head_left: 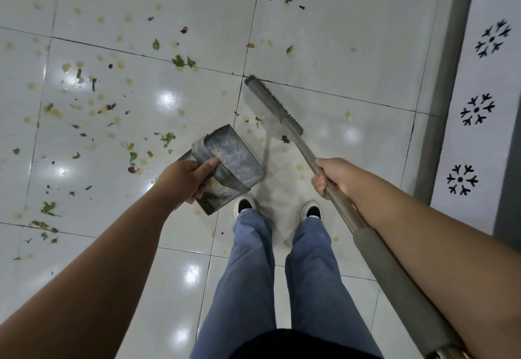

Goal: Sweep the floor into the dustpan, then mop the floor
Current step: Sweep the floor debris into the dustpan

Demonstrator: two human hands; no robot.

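Note:
My left hand grips a grey metal dustpan by its band handle and holds it above the floor, just ahead of my feet. My right hand is wrapped round the long grey handle of a broom. The broom's head rests on the white tiled floor, in front of me and to the right of the dustpan. Green leaf scraps, yellowish bits and a few dark red pieces lie scattered over the tiles, mostly to the left and ahead.
A grey strip runs along the right side, next to a white surface with black snowflake-like patterns. My two feet in white shoes stand on the tiles below the dustpan. Ceiling lights reflect off the glossy floor.

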